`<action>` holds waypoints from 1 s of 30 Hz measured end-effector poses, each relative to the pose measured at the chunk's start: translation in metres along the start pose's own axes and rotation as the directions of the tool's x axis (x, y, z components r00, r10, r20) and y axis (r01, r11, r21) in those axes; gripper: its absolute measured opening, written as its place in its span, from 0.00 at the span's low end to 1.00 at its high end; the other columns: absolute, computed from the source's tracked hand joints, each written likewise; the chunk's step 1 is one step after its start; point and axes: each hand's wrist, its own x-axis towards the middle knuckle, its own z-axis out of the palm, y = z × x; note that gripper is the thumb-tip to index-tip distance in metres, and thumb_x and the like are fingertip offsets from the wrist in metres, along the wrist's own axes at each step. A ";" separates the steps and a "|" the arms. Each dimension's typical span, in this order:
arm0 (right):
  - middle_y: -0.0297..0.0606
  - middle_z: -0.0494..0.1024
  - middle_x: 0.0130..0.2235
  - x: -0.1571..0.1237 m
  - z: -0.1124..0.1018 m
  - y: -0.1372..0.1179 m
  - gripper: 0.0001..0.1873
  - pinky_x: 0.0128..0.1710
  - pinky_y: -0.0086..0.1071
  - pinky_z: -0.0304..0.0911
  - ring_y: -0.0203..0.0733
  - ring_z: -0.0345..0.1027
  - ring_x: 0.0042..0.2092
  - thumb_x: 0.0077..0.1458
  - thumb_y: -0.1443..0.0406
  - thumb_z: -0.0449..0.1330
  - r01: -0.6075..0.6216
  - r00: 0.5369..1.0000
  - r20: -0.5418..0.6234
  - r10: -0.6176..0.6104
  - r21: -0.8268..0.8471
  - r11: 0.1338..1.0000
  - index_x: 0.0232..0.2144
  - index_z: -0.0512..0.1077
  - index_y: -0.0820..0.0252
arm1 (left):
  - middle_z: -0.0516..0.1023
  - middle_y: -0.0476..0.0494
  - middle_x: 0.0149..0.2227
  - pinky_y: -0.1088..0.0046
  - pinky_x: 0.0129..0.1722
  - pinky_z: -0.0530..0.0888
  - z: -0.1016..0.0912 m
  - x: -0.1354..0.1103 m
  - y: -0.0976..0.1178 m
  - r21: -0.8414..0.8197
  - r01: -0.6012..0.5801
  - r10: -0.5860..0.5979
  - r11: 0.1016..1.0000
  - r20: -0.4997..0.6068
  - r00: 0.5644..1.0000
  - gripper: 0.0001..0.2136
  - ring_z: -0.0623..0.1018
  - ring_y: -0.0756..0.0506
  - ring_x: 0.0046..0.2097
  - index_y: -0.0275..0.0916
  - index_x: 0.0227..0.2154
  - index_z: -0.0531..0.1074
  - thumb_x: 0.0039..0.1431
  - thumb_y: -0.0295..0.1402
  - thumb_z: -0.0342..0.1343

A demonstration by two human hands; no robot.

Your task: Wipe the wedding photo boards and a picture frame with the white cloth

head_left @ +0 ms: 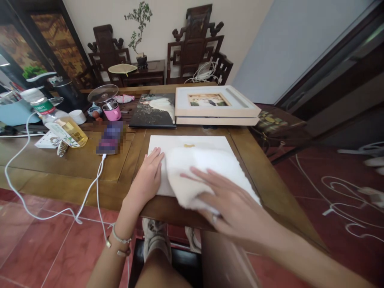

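Note:
A flat white board (192,141) lies on the wooden table (84,168) near its front edge. A white cloth (192,168) is spread over its right part. My right hand (228,202) lies flat on the cloth with the fingers stretched out and pressing down. My left hand (148,176) rests flat on the board's left edge, fingers together and extended, holding nothing.
Two stacked white picture frames (216,108) and a dark photo print (156,110) lie behind the board. To the left are a phone (110,138) on a white cable (90,192), a bottle (67,130), a pink cup (111,111) and a small fan (103,94). Carved chairs (195,44) stand at the wall.

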 end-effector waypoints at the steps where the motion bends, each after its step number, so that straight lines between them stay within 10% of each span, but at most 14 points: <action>1: 0.38 0.67 0.60 0.006 0.001 0.011 0.15 0.60 0.53 0.56 0.50 0.54 0.64 0.56 0.70 0.51 -0.020 1.000 -0.010 0.020 -0.033 0.999 0.38 0.76 0.54 | 0.61 0.30 0.63 0.53 0.65 0.56 0.001 -0.001 0.000 0.001 -0.001 0.001 1.000 -0.006 1.000 0.19 0.58 0.41 0.66 0.30 0.56 0.65 0.65 0.25 0.39; 10: 0.48 0.70 0.58 0.072 0.029 0.053 0.16 0.61 0.58 0.51 0.59 0.51 0.64 0.61 0.65 0.51 -0.229 0.972 0.007 0.237 -0.228 0.946 0.46 0.74 0.63 | 0.60 0.33 0.64 0.56 0.65 0.56 0.008 -0.006 0.006 -0.017 0.003 -0.004 1.000 -0.029 1.000 0.20 0.57 0.43 0.67 0.32 0.59 0.60 0.68 0.32 0.37; 21: 0.38 0.65 0.62 0.010 -0.001 -0.016 0.14 0.64 0.57 0.45 0.54 0.47 0.66 0.46 0.73 0.57 0.103 0.971 0.202 -0.126 0.120 0.987 0.34 0.77 0.56 | 0.58 0.35 0.65 0.59 0.66 0.55 -0.003 -0.006 0.008 -0.190 -0.027 -0.009 0.981 -0.188 0.982 0.24 0.56 0.44 0.67 0.34 0.62 0.57 0.70 0.40 0.32; 30: 0.47 0.76 0.51 0.038 0.001 0.039 0.15 0.60 0.54 0.54 0.52 0.57 0.62 0.61 0.67 0.49 -0.061 0.996 0.053 0.066 -0.083 0.995 0.42 0.75 0.59 | 0.59 0.28 0.64 0.54 0.65 0.56 0.003 -0.011 0.007 0.024 0.037 -0.036 0.999 -0.020 0.999 0.23 0.55 0.39 0.67 0.26 0.60 0.59 0.67 0.35 0.40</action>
